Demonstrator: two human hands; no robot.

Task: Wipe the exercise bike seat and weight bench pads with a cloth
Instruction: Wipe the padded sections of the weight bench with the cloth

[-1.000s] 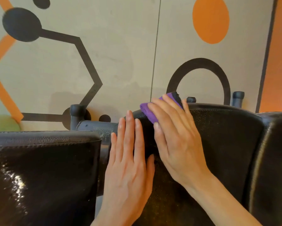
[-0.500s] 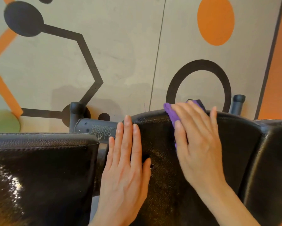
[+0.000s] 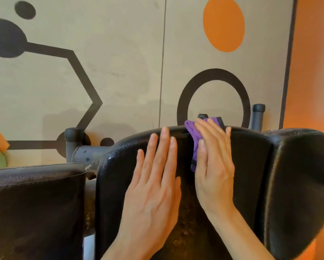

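Right hand (image 3: pixel 213 162) slides rightward along top edge of black textured vinyl bench pad (image 3: pixel 251 166), flat fingers pressing purple microfibre cloth (image 3: pixel 192 134) there; left hand (image 3: pixel 153 188) flat, bracing pad; mid-wipe, neighbouring glossy pads apparently still to do

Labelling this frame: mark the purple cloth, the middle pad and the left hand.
purple cloth (image 3: pixel 192 131): head view, upper fold.
middle pad (image 3: pixel 251 156): head view, bare face.
left hand (image 3: pixel 153 194): head view, back.
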